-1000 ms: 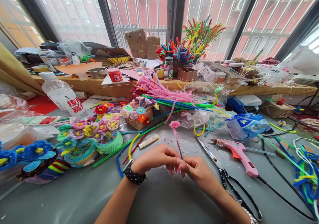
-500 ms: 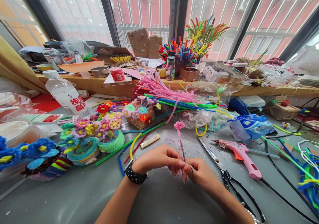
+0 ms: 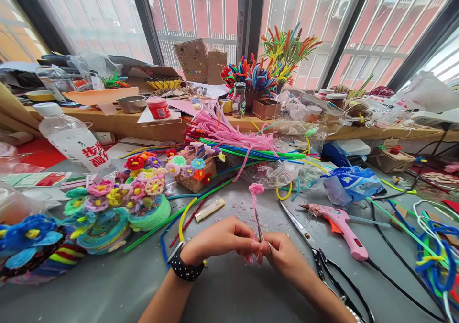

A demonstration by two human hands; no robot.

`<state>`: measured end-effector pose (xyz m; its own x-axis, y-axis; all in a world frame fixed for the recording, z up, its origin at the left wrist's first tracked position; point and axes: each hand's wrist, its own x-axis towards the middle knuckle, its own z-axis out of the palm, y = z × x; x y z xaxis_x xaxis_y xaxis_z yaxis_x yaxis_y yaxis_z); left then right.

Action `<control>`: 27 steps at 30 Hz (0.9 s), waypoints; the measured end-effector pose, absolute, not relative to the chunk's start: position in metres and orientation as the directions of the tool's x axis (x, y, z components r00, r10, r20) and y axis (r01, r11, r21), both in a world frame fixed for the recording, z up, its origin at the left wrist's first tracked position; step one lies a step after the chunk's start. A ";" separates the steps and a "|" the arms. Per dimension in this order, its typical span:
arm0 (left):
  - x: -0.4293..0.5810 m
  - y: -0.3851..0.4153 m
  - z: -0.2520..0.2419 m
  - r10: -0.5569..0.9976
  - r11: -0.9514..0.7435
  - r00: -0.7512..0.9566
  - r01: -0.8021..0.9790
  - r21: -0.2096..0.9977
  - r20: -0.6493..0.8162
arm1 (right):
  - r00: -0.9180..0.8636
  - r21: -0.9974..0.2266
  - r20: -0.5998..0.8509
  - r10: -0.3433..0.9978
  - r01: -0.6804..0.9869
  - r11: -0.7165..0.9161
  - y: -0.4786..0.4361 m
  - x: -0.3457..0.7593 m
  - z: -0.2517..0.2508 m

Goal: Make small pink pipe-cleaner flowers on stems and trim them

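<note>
A small pink fuzzy flower [image 3: 256,188] stands upright on a thin pink stem, low in the middle of the view. My left hand [image 3: 225,237], with a dotted black watch band at the wrist, pinches the stem below the flower. Small scissors [image 3: 258,221] point up along the stem, and my right hand [image 3: 281,252] is closed on their handles. The fingertips of both hands nearly meet. Pink bits show beneath my left fingers. Larger black-handled scissors [image 3: 308,237] lie on the table to the right of my hands.
A pink glue gun [image 3: 342,225] lies at the right with its cord. Fuzzy flowers on coiled bases [image 3: 148,212] stand at the left by a water bottle [image 3: 73,139]. Behind my hands are pink fuzzy stems [image 3: 233,134], a glue stick [image 3: 210,210] and a blue packet [image 3: 353,184].
The whole view has shifted, so most things appear slightly further left. Both hands keep their hold on the stem and the small scissors.
</note>
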<state>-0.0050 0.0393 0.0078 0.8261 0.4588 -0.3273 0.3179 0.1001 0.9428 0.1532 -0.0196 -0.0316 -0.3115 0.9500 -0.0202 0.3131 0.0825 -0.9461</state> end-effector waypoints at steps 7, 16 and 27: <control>-0.003 0.038 0.002 0.521 0.151 0.781 0.313 0.938 -0.345 | -0.242 -0.955 -0.067 0.968 0.295 0.008 -0.021 0.146 -0.029; -0.003 0.039 0.001 0.585 0.184 0.734 0.295 0.938 -0.345 | -0.082 -0.856 -0.034 0.996 0.517 0.014 -0.024 0.142 -0.027; 0.000 0.039 0.012 0.653 0.074 0.711 0.284 0.956 -0.262 | -0.060 -0.829 0.028 0.998 0.557 0.057 -0.027 0.142 -0.024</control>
<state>0.0005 0.0390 0.0123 0.7106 0.6531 -0.2618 0.2843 0.0739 0.9559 0.1422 -0.0266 -0.0244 -0.0605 0.9978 0.0282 0.5566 0.0571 -0.8288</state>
